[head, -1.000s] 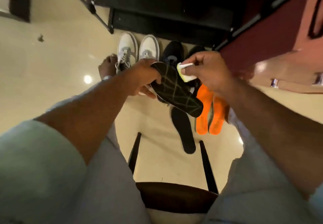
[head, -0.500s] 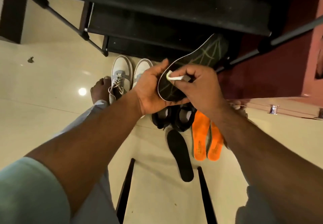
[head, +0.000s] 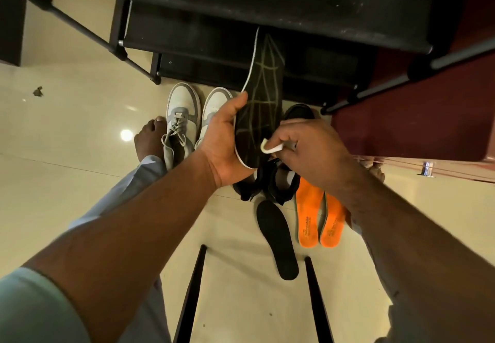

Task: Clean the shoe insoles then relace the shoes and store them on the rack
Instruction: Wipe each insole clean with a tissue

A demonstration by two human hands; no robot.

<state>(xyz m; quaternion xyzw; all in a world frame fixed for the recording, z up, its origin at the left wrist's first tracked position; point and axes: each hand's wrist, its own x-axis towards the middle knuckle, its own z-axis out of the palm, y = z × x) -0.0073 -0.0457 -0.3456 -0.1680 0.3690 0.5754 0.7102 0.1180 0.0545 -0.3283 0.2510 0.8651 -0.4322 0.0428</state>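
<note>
Head view, one entry. Centre of frame: left hand [head: 225, 139], grip closed around the heel end of a black insole [head: 261, 101] with pale crossing lines and a light edge, thumb along its left rim; the insole is held up with its toe end pointing toward the top of the frame, in front of the rack. Just right of centre: right hand [head: 310, 150], fingers curled and pinching a small white wipe [head: 270, 147], which meets the lower part of the insole's face. Top of frame: black shoe rack [head: 241, 2], its shelves dark, with no shoes seen on the visible parts. Centre left, on the floor [head: 67, 117]: a pair of white and grey sneakers [head: 184, 117], the left one with laces loose at the tongue. Below the hands: a pair of black shoes [head: 278, 184], partly hidden, lacing not readable. Lower centre: a second black insole [head: 278, 238] lying flat on the floor. Right of it: two orange insoles [head: 318, 216] side by side, touching. Left of the sneakers: a bare foot [head: 147, 139]. Status, as a judgement: insole cleaning is under way; whether the three on the floor are done cannot be told. Outstanding: refitting insoles, relacing, shelving both pairs.
</note>
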